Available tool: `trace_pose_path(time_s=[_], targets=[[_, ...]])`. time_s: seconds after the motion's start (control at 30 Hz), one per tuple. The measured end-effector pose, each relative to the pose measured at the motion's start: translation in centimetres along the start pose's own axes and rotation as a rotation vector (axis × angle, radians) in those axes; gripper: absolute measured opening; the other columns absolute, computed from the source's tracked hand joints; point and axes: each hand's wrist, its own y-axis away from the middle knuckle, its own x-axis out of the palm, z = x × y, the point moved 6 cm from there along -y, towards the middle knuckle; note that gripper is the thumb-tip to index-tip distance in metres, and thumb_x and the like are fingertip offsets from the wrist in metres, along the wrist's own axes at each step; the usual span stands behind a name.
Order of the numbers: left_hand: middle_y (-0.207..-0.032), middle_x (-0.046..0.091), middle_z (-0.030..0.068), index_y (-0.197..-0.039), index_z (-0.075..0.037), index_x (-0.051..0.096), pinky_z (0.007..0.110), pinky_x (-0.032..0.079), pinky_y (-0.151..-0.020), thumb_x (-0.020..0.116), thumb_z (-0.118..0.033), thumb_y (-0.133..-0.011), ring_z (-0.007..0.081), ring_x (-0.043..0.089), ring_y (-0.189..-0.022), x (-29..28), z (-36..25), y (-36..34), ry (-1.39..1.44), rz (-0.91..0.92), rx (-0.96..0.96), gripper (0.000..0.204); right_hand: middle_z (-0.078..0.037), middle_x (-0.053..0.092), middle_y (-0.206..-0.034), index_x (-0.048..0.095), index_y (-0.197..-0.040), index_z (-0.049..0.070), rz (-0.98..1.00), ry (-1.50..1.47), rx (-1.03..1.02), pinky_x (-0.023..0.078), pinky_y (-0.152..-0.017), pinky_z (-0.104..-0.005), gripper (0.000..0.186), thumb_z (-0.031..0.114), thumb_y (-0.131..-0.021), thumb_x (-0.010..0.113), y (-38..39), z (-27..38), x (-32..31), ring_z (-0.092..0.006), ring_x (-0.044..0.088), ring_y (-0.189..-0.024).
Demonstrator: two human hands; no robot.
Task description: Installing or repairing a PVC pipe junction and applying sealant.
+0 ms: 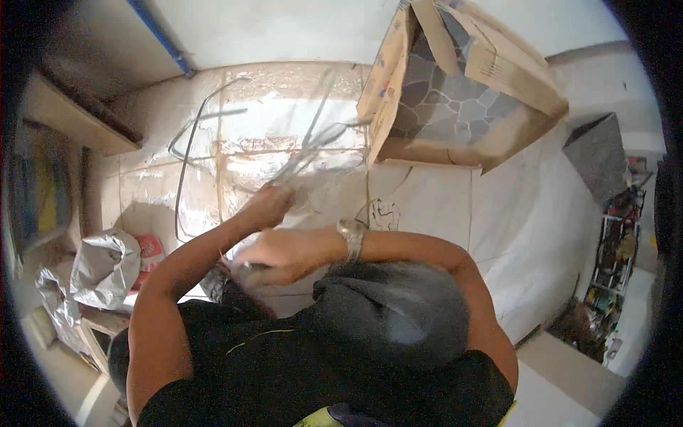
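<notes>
"While the left hand (269, 208) reaches out over the tiled floor (526, 213), what is it gripping?"

"It's closed on the lower end of a long grey strip (314, 146), which slants away and to the right, toward the cardboard box (516, 70). The strip is blurred, so I couldn't swear to its outline."

"And the right hand (276, 256)?"

"Just behind the left, nearer the body, fingers curled, with a pale metallic watch (351, 238) on the wrist. Something dark shows at the fingers, but blur hides it; I can't tell whether they're clamped on it."

"Do the two hands touch?"

"They're very close, one behind the other. Contact, I can't tell."

"What lies around them?"

"To the left, a thin dark strip (187, 153) lies bent on the floor. Ahead on the right stands the box, its open side showing a grey stone pattern within. A silvery bag (103, 270) sits near the left elbow, beside a red one (148, 256); far right there's a grey block (601, 156)."
</notes>
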Motion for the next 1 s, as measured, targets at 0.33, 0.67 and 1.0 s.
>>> trace_pose_path(time_s=[0.33,0.67,1.0], targets=[[-0.112,0.064,0.0251,-0.105,0.003,0.065,0.046,0.044,-0.098,0.048,-0.030,-0.101,0.0393,0.059,-0.108,-22.2,11.8,8.1,-0.120,0.141,-0.320,0.037,-0.017,0.068,-0.093,0.068,-0.108,0.015,-0.160,0.242,0.519,0.052,-0.080,-0.0483,0.036,0.044,-0.093,0.051,19.2,-6.0,0.3,-0.0397,0.066,-0.086],[-0.089,0.065,0.0105,-0.105,-0.003,0.062,0.032,0.049,-0.070,0.047,-0.033,-0.103,0.0246,0.062,-0.075,-35.0,-9.1,1.5,0.112,-0.474,-0.564,0.033,-0.019,0.068,-0.096,0.062,-0.115,0.015,-0.275,0.106,1.148,0.053,-0.076,-0.0491,0.029,0.027,-0.089,0.058,24.6,-1.4,0.4,-0.0415,0.066,-0.093],[-0.110,0.058,0.0169,-0.127,-0.002,0.047,0.041,0.047,-0.092,0.052,-0.025,-0.101,0.0266,0.058,-0.107,-17.8,-3.9,0.2,0.413,-0.114,-0.026,0.035,-0.018,0.064,-0.096,0.059,-0.102,0.003,-0.784,0.578,0.633,0.053,-0.072,-0.0447,0.022,0.022,-0.091,0.063,20.2,-6.4,-13.9,-0.0374,0.063,-0.088]])
